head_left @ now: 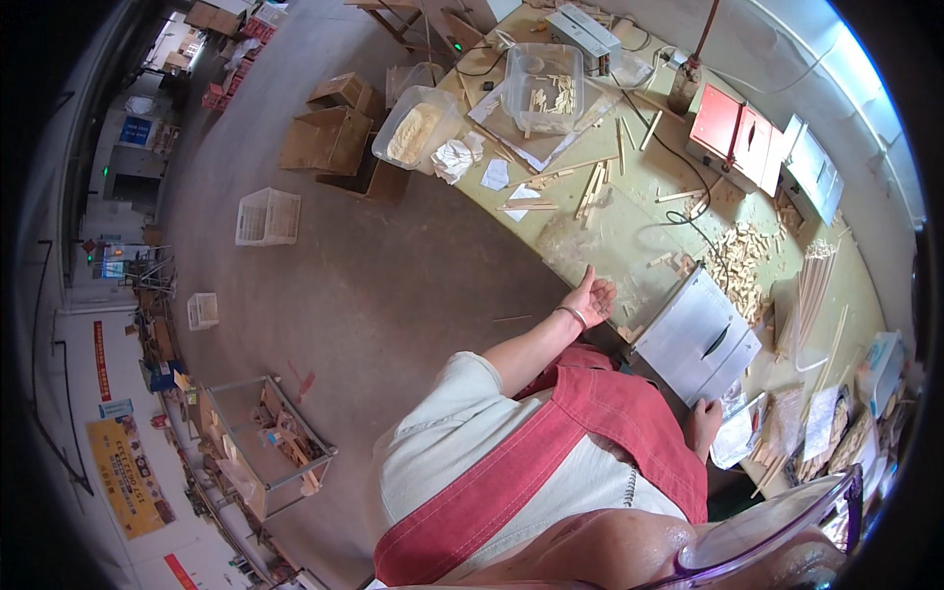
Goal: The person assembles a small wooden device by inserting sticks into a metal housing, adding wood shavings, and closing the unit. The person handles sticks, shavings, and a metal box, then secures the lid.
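Note:
My left hand point(592, 298) is over the near edge of the workbench, its thumb stretched out and its fingers loosely curled; I see nothing held in it. A silver metal box point(700, 337) with a dark slot-like handle stands just right of it. My right hand point(703, 425) is beside the near corner of that box, fingers bent inward, and whatever they hold is hidden. Beyond the box lies a heap of small wooden pieces point(739, 258). A clear sheet point(590, 241) covers the bench surface beyond my left hand, with a few wood bits near it.
On the bench point(551, 221) are a clear bin of sticks point(544, 87), a red metal box point(736, 138), a bundle of thin rods point(812, 285) and cables. A tub of pale shavings point(415, 128), cardboard boxes point(329, 138) and a white crate point(267, 217) are to the left.

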Action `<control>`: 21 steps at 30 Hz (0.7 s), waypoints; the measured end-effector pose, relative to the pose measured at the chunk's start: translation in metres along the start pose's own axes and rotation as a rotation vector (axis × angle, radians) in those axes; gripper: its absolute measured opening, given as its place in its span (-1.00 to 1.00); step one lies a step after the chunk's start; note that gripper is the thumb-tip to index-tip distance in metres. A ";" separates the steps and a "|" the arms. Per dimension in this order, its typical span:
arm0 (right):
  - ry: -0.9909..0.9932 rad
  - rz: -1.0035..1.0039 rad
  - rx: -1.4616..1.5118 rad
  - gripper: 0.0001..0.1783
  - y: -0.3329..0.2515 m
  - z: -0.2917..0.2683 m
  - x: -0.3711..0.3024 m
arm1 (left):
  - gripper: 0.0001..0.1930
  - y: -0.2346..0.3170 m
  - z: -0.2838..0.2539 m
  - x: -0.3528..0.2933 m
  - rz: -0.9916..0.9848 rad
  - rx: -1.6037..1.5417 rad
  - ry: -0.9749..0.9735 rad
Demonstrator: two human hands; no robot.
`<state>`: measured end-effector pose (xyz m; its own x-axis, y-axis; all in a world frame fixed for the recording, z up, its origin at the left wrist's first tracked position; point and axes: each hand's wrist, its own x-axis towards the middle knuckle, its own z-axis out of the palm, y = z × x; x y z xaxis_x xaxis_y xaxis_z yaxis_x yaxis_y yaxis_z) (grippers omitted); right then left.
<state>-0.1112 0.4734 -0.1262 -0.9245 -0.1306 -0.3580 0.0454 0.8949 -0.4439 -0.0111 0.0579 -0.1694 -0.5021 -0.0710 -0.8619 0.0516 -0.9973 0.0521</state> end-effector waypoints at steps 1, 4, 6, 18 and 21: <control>-0.003 -0.003 -0.004 -0.66 0.001 0.002 0.000 | -0.50 0.001 -0.001 -0.001 0.003 -0.001 0.004; -0.003 -0.020 0.025 -0.64 0.010 0.008 0.000 | -0.52 0.004 -0.001 -0.004 -0.024 -0.026 -0.037; -0.005 -0.045 0.092 -0.63 0.003 0.019 0.019 | -0.52 0.024 0.010 -0.009 -0.022 -0.123 -0.177; 0.137 0.261 0.127 -0.64 -0.048 -0.029 -0.021 | -0.49 0.024 0.023 -0.033 0.045 0.029 0.060; 0.379 0.263 0.392 -0.74 -0.027 -0.035 -0.026 | -0.49 0.017 0.029 -0.032 0.065 0.052 0.092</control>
<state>-0.1016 0.4681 -0.0761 -0.9305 0.2995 -0.2109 0.3602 0.6433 -0.6757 -0.0189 0.0431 -0.1266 -0.4176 -0.1357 -0.8984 0.0355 -0.9905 0.1332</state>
